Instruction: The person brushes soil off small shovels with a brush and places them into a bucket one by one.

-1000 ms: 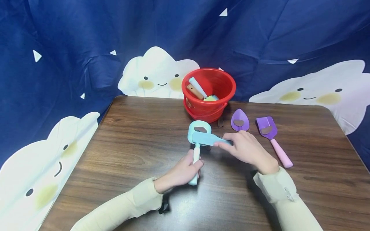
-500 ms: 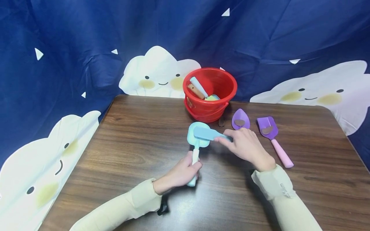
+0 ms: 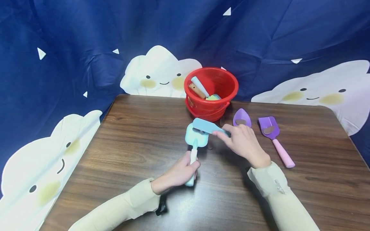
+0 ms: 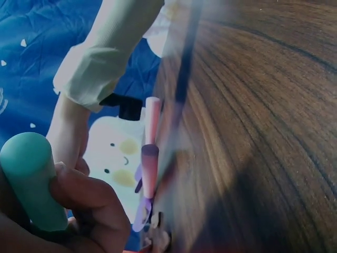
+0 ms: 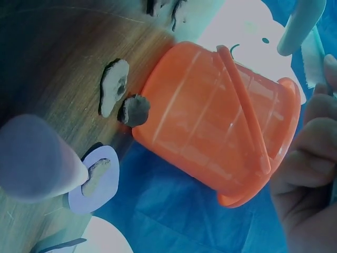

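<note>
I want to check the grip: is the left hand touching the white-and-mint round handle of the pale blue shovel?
Touching. The head view shows the left hand wrapped round the handle, thumb against it.

Wide free lane on table [image 3: 138,134], L of scoop [image 3: 200,141]. Another on R, past pink-handled shovel [image 3: 283,153]. Betw. L hand [image 3: 181,170] & R hand [image 3: 245,144], bare wood nr. front. Straight ahead obstructed: lt.-blue blade [image 3: 208,126] over scoop, red bucket [image 3: 206,110] behind. Purple spade [image 3: 242,116] just beyond R hand; narrow gap betw. spade & shovel. Curtain [image 3: 179,29] backs far edge.
</note>
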`<state>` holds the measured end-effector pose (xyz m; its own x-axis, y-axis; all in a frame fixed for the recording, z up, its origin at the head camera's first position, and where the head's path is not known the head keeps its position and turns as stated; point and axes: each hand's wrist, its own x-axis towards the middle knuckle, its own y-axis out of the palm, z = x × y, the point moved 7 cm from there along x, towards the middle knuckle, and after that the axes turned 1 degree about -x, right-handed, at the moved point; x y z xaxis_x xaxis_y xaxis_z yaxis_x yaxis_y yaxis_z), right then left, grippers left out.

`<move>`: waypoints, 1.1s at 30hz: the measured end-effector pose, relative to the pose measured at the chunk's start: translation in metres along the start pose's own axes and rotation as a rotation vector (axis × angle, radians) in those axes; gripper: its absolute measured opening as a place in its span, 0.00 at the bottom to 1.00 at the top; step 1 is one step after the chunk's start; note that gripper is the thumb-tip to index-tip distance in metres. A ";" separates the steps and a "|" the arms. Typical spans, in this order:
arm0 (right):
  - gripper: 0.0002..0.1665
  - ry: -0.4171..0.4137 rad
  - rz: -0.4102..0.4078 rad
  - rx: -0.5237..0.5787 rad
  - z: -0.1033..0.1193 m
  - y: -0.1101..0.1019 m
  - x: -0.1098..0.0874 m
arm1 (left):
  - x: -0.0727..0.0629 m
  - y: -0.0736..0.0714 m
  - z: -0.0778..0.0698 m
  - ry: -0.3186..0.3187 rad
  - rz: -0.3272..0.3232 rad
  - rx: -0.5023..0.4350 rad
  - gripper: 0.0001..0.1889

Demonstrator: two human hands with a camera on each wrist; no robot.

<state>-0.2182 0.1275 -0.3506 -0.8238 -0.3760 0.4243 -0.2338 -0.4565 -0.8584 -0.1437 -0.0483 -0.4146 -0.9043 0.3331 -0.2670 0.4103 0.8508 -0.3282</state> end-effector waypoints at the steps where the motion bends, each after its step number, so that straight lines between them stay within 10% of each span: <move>1: 0.17 0.016 0.004 -0.002 -0.002 0.000 0.001 | 0.000 0.000 0.000 -0.001 0.004 0.007 0.07; 9: 0.16 0.064 0.047 0.115 -0.006 -0.004 0.001 | 0.001 0.001 -0.003 -0.007 -0.003 0.022 0.08; 16: 0.21 0.033 0.295 0.106 0.005 0.001 -0.006 | 0.003 -0.004 -0.004 -0.011 -0.032 0.056 0.09; 33: 0.22 -0.077 0.003 -0.052 0.005 -0.004 -0.005 | -0.003 -0.002 -0.005 -0.015 0.003 0.051 0.06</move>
<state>-0.2103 0.1274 -0.3474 -0.7827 -0.4390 0.4413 -0.2597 -0.4140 -0.8724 -0.1425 -0.0492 -0.4083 -0.9015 0.3289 -0.2812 0.4185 0.8282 -0.3727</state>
